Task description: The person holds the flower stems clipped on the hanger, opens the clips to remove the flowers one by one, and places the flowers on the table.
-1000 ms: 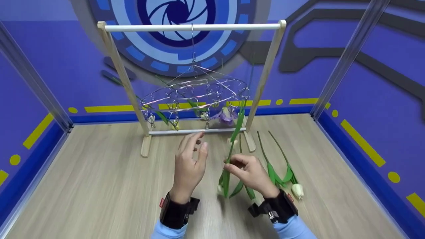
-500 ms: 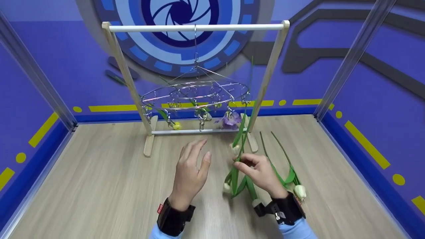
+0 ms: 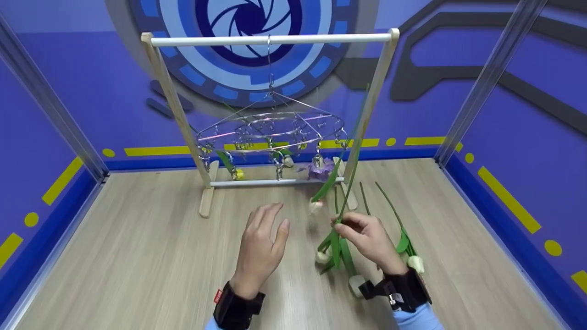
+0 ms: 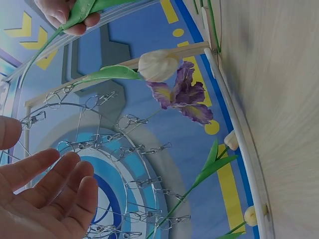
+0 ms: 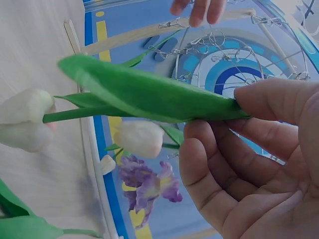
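Observation:
My right hand [image 3: 372, 242] pinches the green stem of a white artificial tulip [image 3: 322, 257] near its leaves. Its bloom points down and the long stem rises past the rack's right post; the right wrist view shows thumb and fingertips on the leaf base. Raised to the left, my left hand [image 3: 260, 247] holds nothing, its fingers loosely extended. Ahead hangs a round wire clip hanger [image 3: 270, 149]. From it hang a purple iris [image 3: 321, 168], a white tulip [image 4: 158, 65] at the right side, a yellow flower [image 3: 239, 174] and another white tulip [image 3: 288, 161] farther back.
A wooden rack [image 3: 321, 40] with a white top bar carries the hanger. On the table, right of my right hand, lies a white tulip [image 3: 416, 264]; another white tulip [image 3: 357, 285] lies by my right wrist. Blue patterned walls [image 3: 518, 151] enclose the table.
My right hand has shifted right with the tulip, and its stem top has swung right, away from the hanging white tulip. My left hand has lowered slightly.

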### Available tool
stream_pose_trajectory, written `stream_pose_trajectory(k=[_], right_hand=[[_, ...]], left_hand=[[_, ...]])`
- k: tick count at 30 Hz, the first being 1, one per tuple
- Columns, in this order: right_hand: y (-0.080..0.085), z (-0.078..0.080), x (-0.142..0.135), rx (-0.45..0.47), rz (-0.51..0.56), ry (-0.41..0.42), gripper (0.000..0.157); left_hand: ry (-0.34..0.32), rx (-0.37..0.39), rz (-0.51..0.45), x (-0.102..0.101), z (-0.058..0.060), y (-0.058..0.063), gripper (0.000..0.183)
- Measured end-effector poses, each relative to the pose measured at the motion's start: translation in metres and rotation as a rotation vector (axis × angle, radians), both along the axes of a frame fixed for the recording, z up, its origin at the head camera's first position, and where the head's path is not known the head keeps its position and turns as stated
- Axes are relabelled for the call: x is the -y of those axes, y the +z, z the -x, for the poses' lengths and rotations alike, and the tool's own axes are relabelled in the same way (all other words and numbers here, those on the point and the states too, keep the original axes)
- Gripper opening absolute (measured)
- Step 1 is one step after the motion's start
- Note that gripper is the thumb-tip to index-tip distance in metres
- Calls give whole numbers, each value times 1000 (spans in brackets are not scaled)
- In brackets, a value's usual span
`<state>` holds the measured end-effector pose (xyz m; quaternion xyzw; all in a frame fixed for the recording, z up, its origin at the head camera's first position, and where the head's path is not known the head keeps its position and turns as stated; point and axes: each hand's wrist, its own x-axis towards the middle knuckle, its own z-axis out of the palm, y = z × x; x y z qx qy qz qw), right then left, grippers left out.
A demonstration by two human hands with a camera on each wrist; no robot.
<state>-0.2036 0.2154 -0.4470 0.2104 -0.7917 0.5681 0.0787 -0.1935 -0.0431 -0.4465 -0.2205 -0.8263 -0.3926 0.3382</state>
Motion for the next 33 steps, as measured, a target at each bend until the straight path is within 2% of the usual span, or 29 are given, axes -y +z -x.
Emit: stream_pose_trajectory(k=[5,12,23,33], right_hand=[[-1,2,-4,-22,26,-7,7],[-3,4,-7,1,31,-25,8],[-2,6,-10,130,18,-96,20],[-3,7,-8,210,9,-94,24]], left_hand=[[7,12,14,2,0,-3,32],[6,23,15,5,1,-4,32],[14,39,24,9,3,-2,33],[23,37,61,8,3,-4,34]])
